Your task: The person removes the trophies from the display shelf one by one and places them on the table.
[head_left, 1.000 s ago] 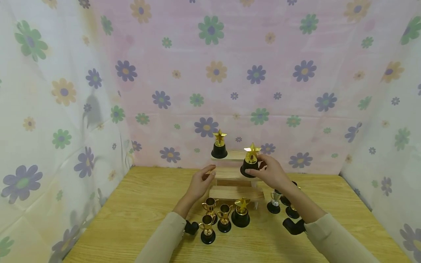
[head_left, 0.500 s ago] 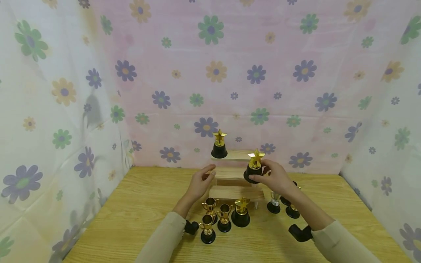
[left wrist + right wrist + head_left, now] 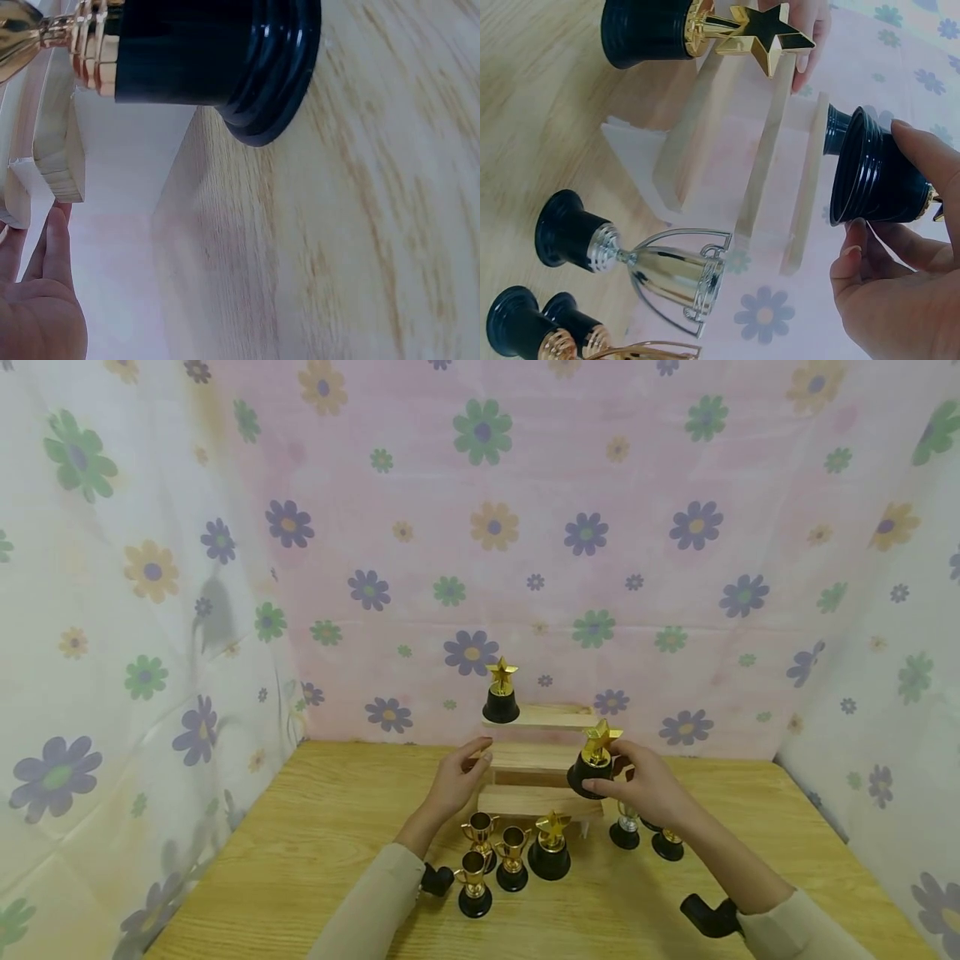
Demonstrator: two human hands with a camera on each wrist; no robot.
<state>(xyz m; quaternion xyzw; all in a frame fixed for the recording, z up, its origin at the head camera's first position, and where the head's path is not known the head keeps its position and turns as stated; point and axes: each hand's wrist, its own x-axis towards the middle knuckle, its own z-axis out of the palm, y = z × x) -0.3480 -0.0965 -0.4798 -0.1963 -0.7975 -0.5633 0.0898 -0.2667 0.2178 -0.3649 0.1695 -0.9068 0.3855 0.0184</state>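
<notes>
My right hand (image 3: 651,787) grips a gold star trophy (image 3: 592,770) by its black base, holding it in the air at the right end of a wooden stepped stand (image 3: 536,756). In the right wrist view thumb and fingertips press on opposite sides of the black base (image 3: 885,169). My left hand (image 3: 452,779) rests its fingertips on the left end of the stand; the left wrist view has these fingers (image 3: 57,251) fairly straight against a plank's end. A second star trophy (image 3: 501,692) stands upright on the top step, at its left end.
In front of the stand are a third star trophy (image 3: 550,852) and several gold cup trophies (image 3: 512,858). To the right a silver cup trophy (image 3: 625,828) stands beside gold cups (image 3: 667,843), partly hidden by my right arm. A flowered cloth (image 3: 480,568) hangs behind the wooden table (image 3: 330,827).
My right hand has brought the star trophy down and to the right, from over the stand's middle step to its right end. My left hand has stayed in place.
</notes>
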